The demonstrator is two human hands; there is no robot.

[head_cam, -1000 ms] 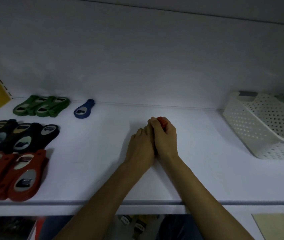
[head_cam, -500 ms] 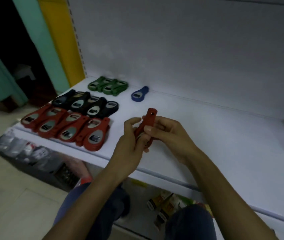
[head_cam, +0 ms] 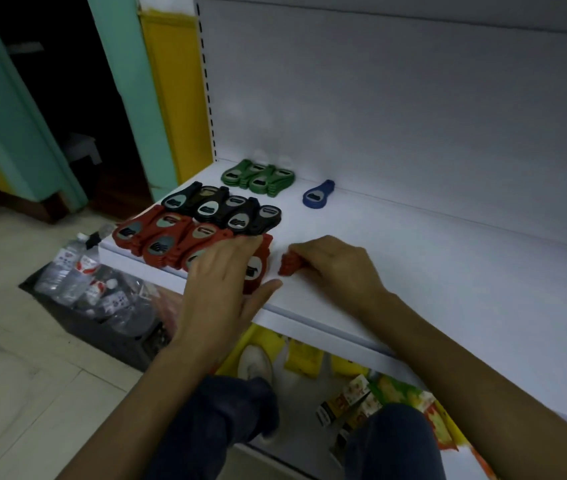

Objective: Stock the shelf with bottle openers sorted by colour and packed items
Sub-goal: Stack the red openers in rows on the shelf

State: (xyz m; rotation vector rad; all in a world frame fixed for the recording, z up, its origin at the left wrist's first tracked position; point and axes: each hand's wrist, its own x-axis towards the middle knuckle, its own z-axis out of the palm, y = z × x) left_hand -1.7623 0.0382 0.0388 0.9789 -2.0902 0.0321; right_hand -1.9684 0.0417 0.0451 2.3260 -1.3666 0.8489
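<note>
White shelf (head_cam: 413, 258), front edge: left hand (head_cam: 219, 282) lies flat, fingers straight, on the red opener row (head_cam: 157, 237); right hand (head_cam: 334, 265) grips a red opener stack (head_cam: 289, 265) just beside it.

red opener (head_cam: 289, 266) (mostly under fingers (head_cam: 311, 253))

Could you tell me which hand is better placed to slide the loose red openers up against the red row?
The right hand: it grips the loose red openers, which sit on the shelf just right of the red row. The left hand lies flat on that row.
</note>
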